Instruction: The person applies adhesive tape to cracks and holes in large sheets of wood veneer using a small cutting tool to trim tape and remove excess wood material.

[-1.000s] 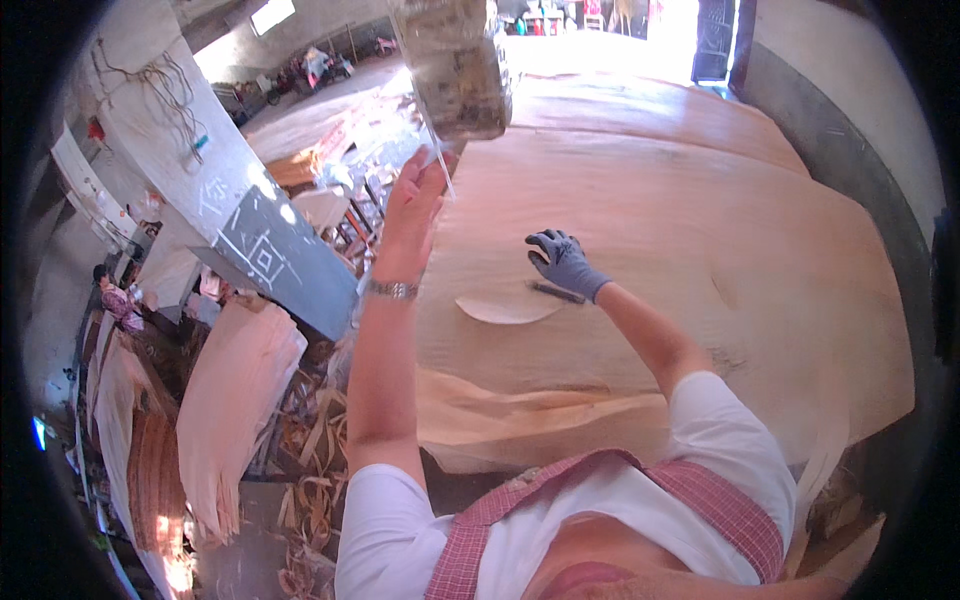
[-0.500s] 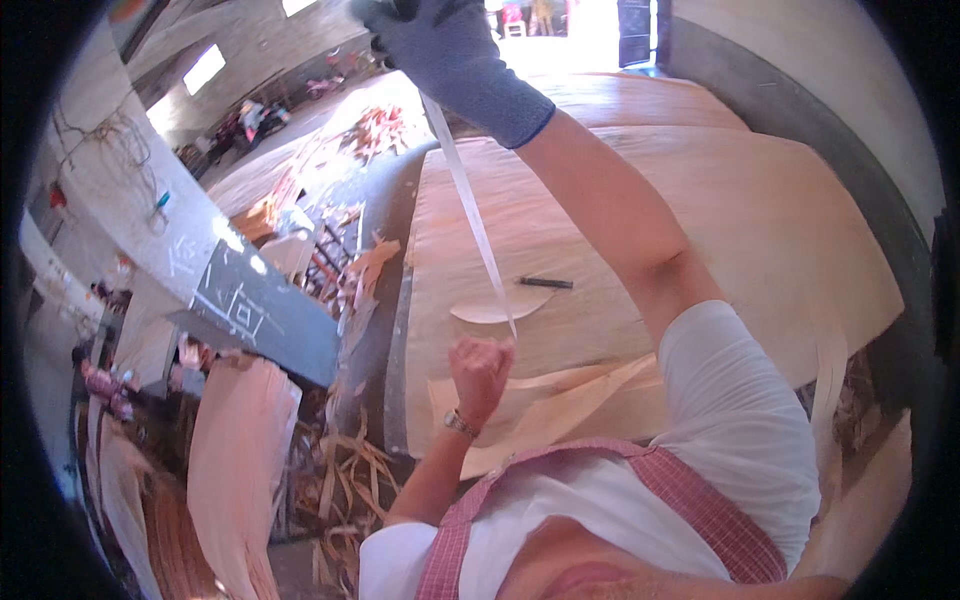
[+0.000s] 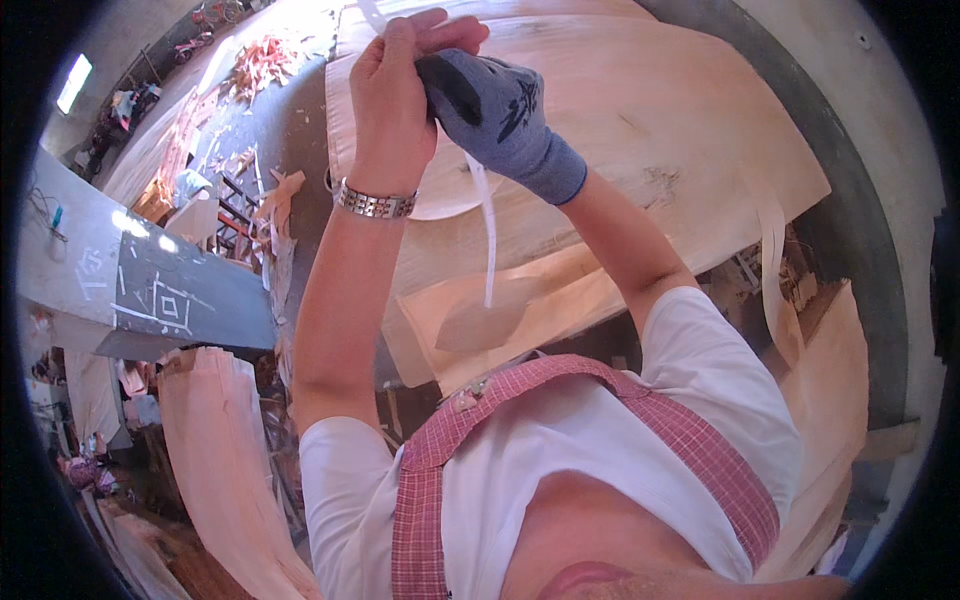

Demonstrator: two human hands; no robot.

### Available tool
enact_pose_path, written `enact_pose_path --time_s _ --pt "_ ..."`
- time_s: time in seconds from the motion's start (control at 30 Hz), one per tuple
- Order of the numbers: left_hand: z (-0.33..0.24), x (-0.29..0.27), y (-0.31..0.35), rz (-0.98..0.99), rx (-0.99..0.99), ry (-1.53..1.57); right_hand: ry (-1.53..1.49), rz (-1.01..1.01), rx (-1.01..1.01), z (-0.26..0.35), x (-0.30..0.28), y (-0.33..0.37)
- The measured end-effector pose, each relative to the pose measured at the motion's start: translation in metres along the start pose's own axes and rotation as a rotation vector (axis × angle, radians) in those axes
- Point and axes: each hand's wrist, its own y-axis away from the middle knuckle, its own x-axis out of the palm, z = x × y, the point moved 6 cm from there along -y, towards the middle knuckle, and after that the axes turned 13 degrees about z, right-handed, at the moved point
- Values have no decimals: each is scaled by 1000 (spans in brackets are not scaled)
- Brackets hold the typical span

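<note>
My left hand (image 3: 392, 95), bare and with a metal-band watch (image 3: 376, 202) on the wrist, is raised against my right hand (image 3: 500, 120), which wears a grey-blue work glove with dark patches. The left fingers bend over toward the glove; the gloved fingers are curled in, their tips hidden. A narrow white strip, like tape (image 3: 488, 225), hangs from beneath the two hands. Another stretch of it shows past the left fingertips at the top edge. Below the hands lies a large stack of thin wood veneer sheets (image 3: 690, 130), with a pale rounded piece (image 3: 445, 207) partly covered by my left wrist.
A narrower veneer piece (image 3: 560, 290) lies across the stack's near edge. To the left stand a grey-painted pillar (image 3: 190, 290) and tall veneer sheets (image 3: 215, 430). Scrap strips (image 3: 268, 68) are heaped on the floor. A long strip (image 3: 775, 260) droops off the right side.
My left hand has risen to meet the gloved right hand, which came down and nearer. The strip was stretched between them; now a length dangles below. My view has shifted, and the dark pen-like stick is hidden.
</note>
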Motion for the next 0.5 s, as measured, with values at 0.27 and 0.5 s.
enact_pose_path --time_s 0.27,0.5 --pt "100 -124 121 -127 -715 -2 -1059 789 552 -7 115 85" --pt "129 -244 189 -44 -846 -257 -1116 1370 557 18 249 107"
